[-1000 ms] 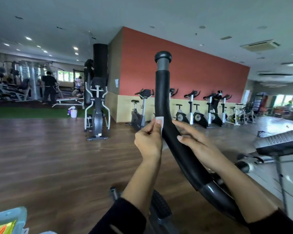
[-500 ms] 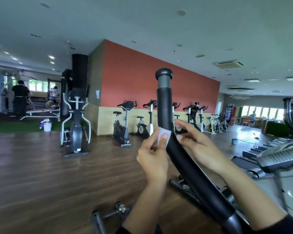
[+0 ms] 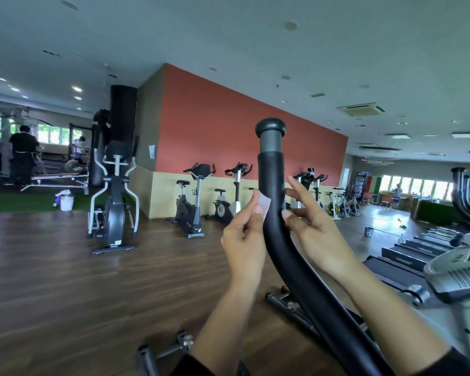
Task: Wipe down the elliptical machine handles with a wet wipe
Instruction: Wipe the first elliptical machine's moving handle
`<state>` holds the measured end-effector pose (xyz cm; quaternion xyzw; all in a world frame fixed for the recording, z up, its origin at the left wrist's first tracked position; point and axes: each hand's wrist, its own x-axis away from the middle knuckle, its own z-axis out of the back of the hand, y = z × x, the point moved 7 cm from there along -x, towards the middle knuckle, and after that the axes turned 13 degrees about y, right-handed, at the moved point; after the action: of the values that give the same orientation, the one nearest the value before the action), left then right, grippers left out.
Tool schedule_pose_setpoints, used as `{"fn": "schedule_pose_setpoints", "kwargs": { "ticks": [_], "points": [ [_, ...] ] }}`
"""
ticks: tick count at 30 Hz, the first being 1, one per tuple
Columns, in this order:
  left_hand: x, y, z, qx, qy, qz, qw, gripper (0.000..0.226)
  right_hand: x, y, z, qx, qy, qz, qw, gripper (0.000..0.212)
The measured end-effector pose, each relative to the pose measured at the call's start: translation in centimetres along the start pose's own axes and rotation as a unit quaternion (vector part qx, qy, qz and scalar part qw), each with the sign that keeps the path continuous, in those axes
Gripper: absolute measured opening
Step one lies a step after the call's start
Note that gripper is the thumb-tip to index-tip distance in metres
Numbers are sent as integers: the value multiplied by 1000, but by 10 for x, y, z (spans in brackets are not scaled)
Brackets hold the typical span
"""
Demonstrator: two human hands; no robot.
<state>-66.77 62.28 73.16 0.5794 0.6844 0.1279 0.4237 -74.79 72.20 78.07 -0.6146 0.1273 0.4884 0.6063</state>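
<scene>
So, the left hand pinches the small white wet wipe flat against the left edge of the elliptical handle, partway up the padded section. The right hand sits on the other side, fingers loosely spread and mostly straight, thumb tip touching the handle. Lots of open wood-look floor to the left; treadmills and a grey console crowd the right. The handle's a curved black tube with a matte grip, smooth grey collar and rounded cap.
</scene>
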Motion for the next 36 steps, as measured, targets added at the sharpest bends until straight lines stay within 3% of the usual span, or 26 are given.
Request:
{"fn": "schedule_pose_setpoints", "kwargs": {
  "ticks": [10, 16, 24, 36],
  "points": [
    [-64, 8, -41, 136, -114, 54, 983, 27, -9, -14, -8, 54, 66, 26, 996, 57],
    [-47, -13, -25, 196, -155, 70, 966, 25, -2, -18, -6, 75, 96, 12, 992, 56],
    [-74, -5, -52, 225, -142, 44, 963, 28, 6, -25, -7, 128, 148, 1, 981, 53],
    [-58, -16, -35, 189, -141, 14, 972, 26, 29, -24, -1, 183, 137, -23, 973, 52]
  ]
}}
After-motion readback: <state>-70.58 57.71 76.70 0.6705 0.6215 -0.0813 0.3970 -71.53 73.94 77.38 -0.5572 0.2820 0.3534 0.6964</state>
